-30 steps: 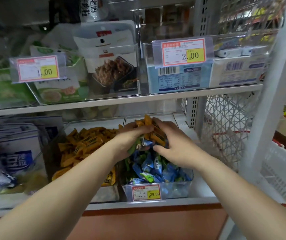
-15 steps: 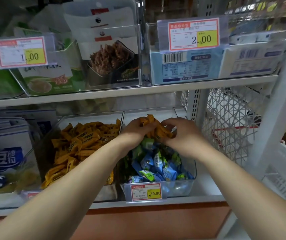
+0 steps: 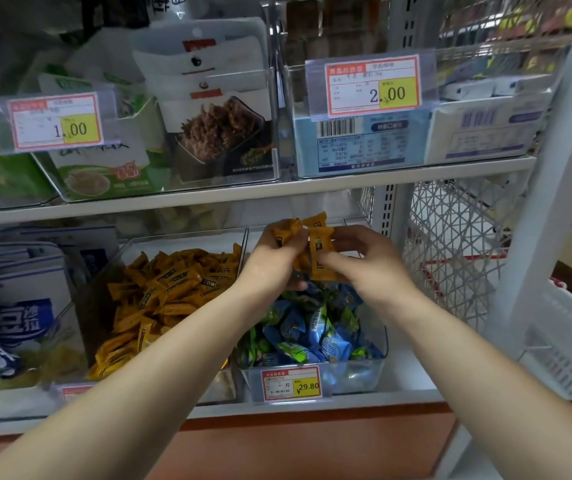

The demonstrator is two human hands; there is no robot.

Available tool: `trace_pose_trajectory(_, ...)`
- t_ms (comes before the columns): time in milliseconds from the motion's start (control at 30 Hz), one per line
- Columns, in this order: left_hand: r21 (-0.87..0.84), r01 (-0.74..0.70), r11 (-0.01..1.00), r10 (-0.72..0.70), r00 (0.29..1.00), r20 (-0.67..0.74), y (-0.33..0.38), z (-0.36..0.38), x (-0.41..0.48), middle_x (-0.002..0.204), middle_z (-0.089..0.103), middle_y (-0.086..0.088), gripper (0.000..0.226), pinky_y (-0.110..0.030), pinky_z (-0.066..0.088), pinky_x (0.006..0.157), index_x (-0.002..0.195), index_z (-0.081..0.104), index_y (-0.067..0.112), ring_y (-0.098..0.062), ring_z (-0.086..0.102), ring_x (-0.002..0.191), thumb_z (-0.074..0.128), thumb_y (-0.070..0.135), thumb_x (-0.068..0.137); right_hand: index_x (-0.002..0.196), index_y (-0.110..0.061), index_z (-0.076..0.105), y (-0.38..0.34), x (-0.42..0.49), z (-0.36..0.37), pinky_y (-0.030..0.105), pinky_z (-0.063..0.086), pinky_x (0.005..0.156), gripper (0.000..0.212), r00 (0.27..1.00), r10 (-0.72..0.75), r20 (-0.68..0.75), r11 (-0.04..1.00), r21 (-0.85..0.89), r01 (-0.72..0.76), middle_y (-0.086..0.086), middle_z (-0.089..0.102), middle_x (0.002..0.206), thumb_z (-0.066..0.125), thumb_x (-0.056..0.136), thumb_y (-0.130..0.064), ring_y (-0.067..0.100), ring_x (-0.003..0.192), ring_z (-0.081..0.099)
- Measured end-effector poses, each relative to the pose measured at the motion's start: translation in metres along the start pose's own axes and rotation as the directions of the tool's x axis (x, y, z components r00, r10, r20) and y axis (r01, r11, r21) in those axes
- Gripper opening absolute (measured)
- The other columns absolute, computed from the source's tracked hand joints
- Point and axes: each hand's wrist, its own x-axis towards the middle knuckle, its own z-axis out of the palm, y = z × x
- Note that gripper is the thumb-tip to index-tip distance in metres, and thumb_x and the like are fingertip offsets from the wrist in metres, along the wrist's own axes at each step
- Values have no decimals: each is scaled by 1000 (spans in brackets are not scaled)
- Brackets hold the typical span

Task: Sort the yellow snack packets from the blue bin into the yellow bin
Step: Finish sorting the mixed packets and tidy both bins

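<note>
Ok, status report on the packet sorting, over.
Left hand and right hand both gripping yellow packets. Bunch held above blue bin, not yet in yellow bin. Path left looks unobstructed.

Snack packets (image 3: 321, 244) orange-yellow, dark print; binned sweets (image 3: 315, 336) blue, green; price tag (image 3: 291, 384) red, white, yellow.
</note>
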Motion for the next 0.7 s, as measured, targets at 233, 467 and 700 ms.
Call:
trace_pose_trajectory(233, 133, -54, 990, 57, 998, -16, -6, -18, -23, 105, 71, 5, 59, -20, 50, 50, 134, 48, 28, -7, 72, 82, 76, 42, 84, 92, -26, 72, 0, -13, 18, 24, 56, 67, 24, 993, -87, 75, 996, -28, 89, -8, 75, 87, 83, 72, -18, 8, 82, 70)
trace_pose_trajectory(467, 503, -150, 851, 215, 974, -73, 3, -83, -21, 86, 70, 17, 51, -9, 48, 60, 124, 51, 34, 7, 67, 75, 80, 31, 83, 100, -46, 64, -2, -12, 16, 3, 40, 67, 41, 977, -73, 199, 910, -388, 147, -24, 66, 102, 84, 65, -52, -13, 89, 59)
trace_pose_trajectory(700, 850, 35, 526, 162, 977, -140, 1, -137, -6, 139, 57, -1, 75, -34, 54, 79, 149, 32, 36, -17, 64, 96, 70, 51, 86, 112, -33, 67, 2, -7, 4, 22, 42, 79, 35, 978, -125, 165, 803, -562, 198, -11, 59, 115, 76, 79, -39, 9, 102, 58)
